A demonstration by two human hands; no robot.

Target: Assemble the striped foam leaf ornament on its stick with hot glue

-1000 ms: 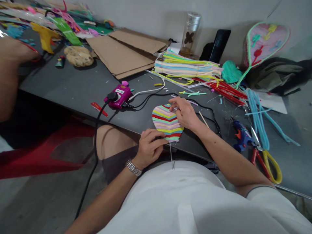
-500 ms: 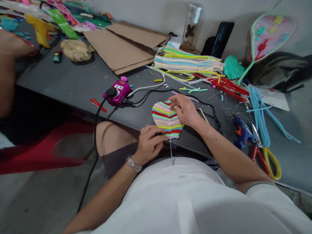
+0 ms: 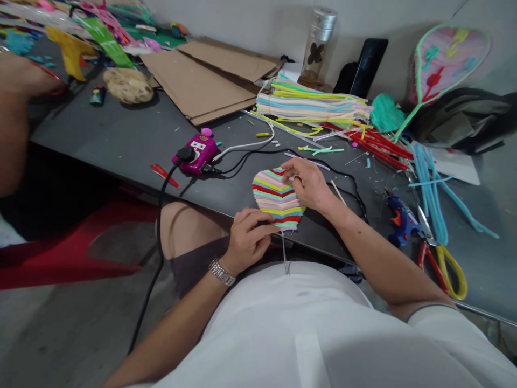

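A rounded, leaf-like piece covered in striped pipe cleaners lies near the table's front edge, its bands red, yellow, pink, green and lilac in V shapes. My left hand pinches its lower left edge, thumb and fingers near the bottom. At the upper right edge my right hand is closed on it, fingertips bent over the top. A thin wire stem sticks out from the bottom toward my shirt. The undersides of my fingers are hidden.
A purple power adapter with black cords sits left. Cardboard and a pipe-cleaner bundle lie behind. To the right are a blue glue gun and scissors. Another person's arm shows at far left.
My hands and the striped piece stay almost in place. The whole view has shifted very slightly, and the other person's arm at the left has moved a little.
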